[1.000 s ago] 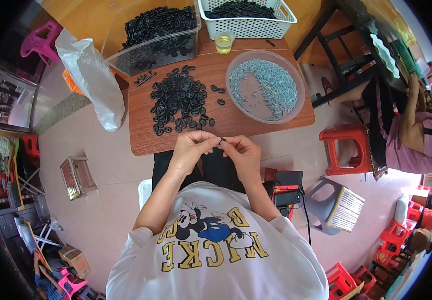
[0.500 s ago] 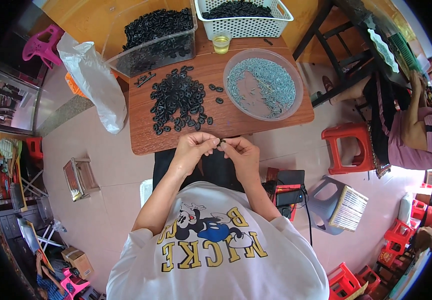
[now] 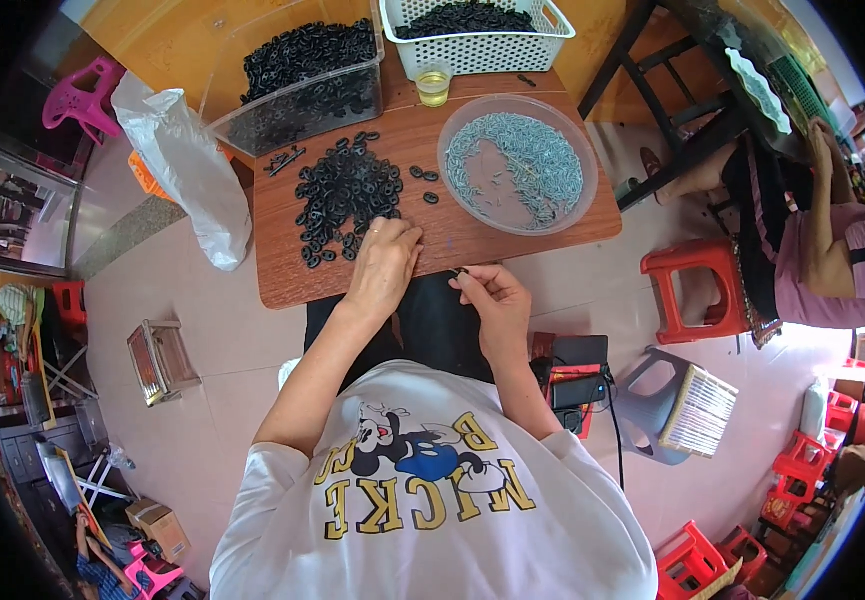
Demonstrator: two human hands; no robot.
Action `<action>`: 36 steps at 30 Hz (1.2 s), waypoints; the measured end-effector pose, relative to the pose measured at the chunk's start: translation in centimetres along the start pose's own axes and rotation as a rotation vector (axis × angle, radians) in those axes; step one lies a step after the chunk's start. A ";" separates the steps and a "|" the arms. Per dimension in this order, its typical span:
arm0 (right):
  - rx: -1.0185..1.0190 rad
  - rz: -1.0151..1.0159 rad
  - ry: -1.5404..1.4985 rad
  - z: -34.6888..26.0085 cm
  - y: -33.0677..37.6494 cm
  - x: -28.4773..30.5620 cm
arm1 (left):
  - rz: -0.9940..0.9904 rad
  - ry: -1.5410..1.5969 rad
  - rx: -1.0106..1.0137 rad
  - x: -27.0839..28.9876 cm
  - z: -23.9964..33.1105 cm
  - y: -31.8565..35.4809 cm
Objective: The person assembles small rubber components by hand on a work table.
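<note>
A small wooden table (image 3: 513, 235) carries a heap of black rings (image 3: 345, 195), a clear bin (image 3: 298, 70), a white basket (image 3: 473, 45), a round bowl (image 3: 519, 166) and a small cup (image 3: 434, 85).

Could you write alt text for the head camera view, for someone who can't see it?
Seen from above, a seated person's left hand reaches into a pile of black rings on a small wooden table, while the right hand pinches a small dark piece. A clear bowl of grey-blue parts sits alongside.

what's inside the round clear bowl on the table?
The clear bowl holds a layer of small pale blue-grey pieces, spread mostly round the sides, with a bare patch near the middle. They are too small to identify, and whatever lies beneath them is covered.
</note>
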State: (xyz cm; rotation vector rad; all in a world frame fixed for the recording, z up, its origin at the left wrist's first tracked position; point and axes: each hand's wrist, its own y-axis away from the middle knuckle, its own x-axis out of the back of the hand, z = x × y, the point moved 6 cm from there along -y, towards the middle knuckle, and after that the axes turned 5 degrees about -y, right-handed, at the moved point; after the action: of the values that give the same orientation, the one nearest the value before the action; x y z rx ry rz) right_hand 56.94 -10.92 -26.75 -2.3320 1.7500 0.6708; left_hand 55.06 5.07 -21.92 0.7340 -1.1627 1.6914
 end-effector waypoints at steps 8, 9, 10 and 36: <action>0.019 -0.007 -0.024 -0.2 0.0 -0.1 | 0.012 0.046 -0.160 -1.2 1.6 0.7; 0.010 -0.005 -0.040 -0.3 -0.1 -0.2 | -0.001 0.052 -0.148 -1.1 1.7 0.7; 0.002 -0.004 -0.056 -0.4 -0.2 -0.3 | -0.014 0.059 -0.135 -1.1 1.7 0.8; -0.092 -0.336 0.152 1.0 -1.5 -12.9 | 0.312 1.732 0.937 4.4 -8.1 8.1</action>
State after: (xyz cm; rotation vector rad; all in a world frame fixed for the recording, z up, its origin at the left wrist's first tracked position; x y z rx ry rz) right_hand 55.29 1.15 -22.28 -2.7142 1.3505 0.5399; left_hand 46.09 13.11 -24.22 -0.5578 0.7956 2.1338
